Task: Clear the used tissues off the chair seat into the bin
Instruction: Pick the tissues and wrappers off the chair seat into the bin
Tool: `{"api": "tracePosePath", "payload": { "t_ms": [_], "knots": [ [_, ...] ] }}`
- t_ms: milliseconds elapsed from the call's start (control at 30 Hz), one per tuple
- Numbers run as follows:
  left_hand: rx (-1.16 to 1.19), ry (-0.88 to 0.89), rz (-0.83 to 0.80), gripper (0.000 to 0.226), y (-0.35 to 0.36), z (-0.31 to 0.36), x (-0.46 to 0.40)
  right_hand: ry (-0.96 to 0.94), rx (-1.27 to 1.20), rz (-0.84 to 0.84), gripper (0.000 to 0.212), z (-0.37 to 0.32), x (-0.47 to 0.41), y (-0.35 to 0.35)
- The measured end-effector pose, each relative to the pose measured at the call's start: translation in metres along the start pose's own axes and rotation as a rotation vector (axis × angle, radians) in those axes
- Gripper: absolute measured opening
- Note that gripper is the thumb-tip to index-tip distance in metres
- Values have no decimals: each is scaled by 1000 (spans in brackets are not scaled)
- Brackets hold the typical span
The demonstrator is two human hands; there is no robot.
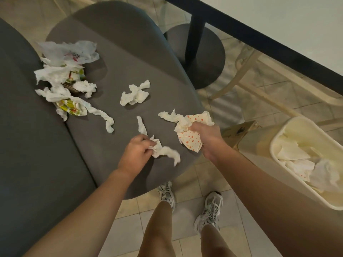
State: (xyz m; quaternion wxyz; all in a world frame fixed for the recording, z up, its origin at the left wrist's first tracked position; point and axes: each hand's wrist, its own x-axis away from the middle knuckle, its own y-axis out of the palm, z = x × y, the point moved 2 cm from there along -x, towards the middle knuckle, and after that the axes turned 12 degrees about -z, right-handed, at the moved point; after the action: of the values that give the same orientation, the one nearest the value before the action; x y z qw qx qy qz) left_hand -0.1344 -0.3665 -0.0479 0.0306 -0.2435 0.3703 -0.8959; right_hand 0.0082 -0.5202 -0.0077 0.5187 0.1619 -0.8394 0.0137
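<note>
Crumpled white tissues lie scattered on the grey chair seat [118,58]. My left hand [135,153] is shut on a twisted white tissue [167,152] near the seat's front edge. My right hand [206,136] grips a bundle of white tissue with an orange-dotted napkin [189,138] at the seat's right edge. One loose tissue [134,93] sits mid-seat, a small strip [142,125] lies just beyond my left hand, and a long twisted piece [104,117] lies further left. A cream bin [259,145] stands on the floor to the right, with tissues inside.
A pile of tissues, a thin plastic bag [70,52] and colourful wrappers [70,108] sits at the seat's back left. A second grey seat [27,145] adjoins on the left. A black table pedestal [196,43] and a pale chair leg [241,71] stand beyond. My feet are on the tiled floor.
</note>
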Motion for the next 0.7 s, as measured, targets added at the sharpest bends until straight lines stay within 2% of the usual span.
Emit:
{"api": "tracePosePath", "payload": {
  "t_ms": [133, 233, 367, 433, 567, 600, 700],
  "knots": [
    [85, 99, 74, 20, -6, 23, 11, -29, -7, 30, 29, -7, 9, -9],
    [161, 97, 130, 22, -14, 46, 12, -56, -37, 9, 37, -12, 19, -19],
    [152, 161, 184, 22, -23, 81, 1, -101, -117, -20, 45, -20, 39, -41],
    [134, 193, 183, 23, -26, 97, -7, -127, -150, -27, 42, -23, 49, -56],
    [94, 292, 167, 24, -18, 142, -20, -194, -216, -22, 19, -29, 69, -101],
    [87, 329, 163, 25, -13, 155, -23, -198, -227, -7, 21, -30, 74, -114],
    [64, 460, 134, 23, 10, 200, -26, -210, -278, 40, 47, -28, 91, -159]
  ]
}}
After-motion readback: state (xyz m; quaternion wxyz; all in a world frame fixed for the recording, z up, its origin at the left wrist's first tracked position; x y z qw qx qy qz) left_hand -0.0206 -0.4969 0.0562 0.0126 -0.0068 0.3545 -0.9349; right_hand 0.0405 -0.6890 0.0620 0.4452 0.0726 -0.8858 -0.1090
